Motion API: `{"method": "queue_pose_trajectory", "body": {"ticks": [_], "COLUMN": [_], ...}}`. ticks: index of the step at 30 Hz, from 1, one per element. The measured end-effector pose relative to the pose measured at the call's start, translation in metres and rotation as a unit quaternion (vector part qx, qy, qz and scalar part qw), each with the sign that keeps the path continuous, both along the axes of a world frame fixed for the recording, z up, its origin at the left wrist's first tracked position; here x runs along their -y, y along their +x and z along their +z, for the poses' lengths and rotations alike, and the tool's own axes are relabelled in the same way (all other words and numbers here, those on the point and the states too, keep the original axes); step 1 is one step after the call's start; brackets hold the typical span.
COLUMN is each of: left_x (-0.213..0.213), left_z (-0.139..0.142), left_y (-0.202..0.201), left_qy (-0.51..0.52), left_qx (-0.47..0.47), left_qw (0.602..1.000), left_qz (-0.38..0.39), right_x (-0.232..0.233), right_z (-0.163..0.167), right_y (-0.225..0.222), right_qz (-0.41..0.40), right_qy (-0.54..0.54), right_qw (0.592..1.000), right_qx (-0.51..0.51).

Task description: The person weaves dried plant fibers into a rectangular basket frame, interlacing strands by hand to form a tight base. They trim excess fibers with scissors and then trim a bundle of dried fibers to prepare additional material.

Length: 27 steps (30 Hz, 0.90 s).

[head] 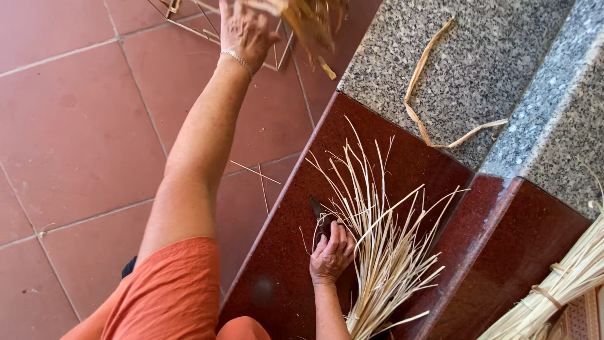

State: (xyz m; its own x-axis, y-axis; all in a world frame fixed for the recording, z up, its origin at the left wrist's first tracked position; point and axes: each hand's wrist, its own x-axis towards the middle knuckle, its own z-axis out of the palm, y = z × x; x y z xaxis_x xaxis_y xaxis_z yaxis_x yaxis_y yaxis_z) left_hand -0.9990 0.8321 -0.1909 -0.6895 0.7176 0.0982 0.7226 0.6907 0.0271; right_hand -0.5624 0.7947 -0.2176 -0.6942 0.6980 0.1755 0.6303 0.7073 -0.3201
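Bare arms, orange short-sleeved top (pixel 167 289), thin silver bracelet (pixel 236 60) on the left wrist.

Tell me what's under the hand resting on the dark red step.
Under the right hand lies a dark pointed blade, its tip poking out beyond the fingers. Its handle is covered. Pale straw strips fan out beside it.

Reddish-brown square floor tiles (pixel 82 126) with pale grout lines spread out on the left-hand side, under the outstretched arm. To the right-hand side rise polished steps: a dark red stone tread (pixel 296 252) beneath the lower hand, and above it a speckled grey granite tread (pixel 478 56) in even daylight.
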Motion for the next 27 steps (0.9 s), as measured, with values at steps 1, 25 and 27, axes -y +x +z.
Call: {"method": "queue_pose_trajectory", "body": {"ticks": [1,25,27], "left_x": [0.011,0.375,0.393], "left_z": [0.003,-0.017,-0.014], "left_y": [0.001,0.353,0.369], "left_qy": [-0.008,-0.067,-0.037], "left_qx": [0.006,0.233,0.240], "left_qw": [1.000,0.969,0.968], "left_qz": [-0.014,0.046,0.061], "right_x": [0.002,0.072,0.072], "right_z": [0.000,0.002,0.000], "right_y": [0.002,0.078,0.082], "right_qz": [0.003,0.028,0.032], "right_qy": [0.005,0.100,0.105], "right_qw": [1.000,0.994,0.993], "right_qx": [-0.009,-0.041,-0.049]}}
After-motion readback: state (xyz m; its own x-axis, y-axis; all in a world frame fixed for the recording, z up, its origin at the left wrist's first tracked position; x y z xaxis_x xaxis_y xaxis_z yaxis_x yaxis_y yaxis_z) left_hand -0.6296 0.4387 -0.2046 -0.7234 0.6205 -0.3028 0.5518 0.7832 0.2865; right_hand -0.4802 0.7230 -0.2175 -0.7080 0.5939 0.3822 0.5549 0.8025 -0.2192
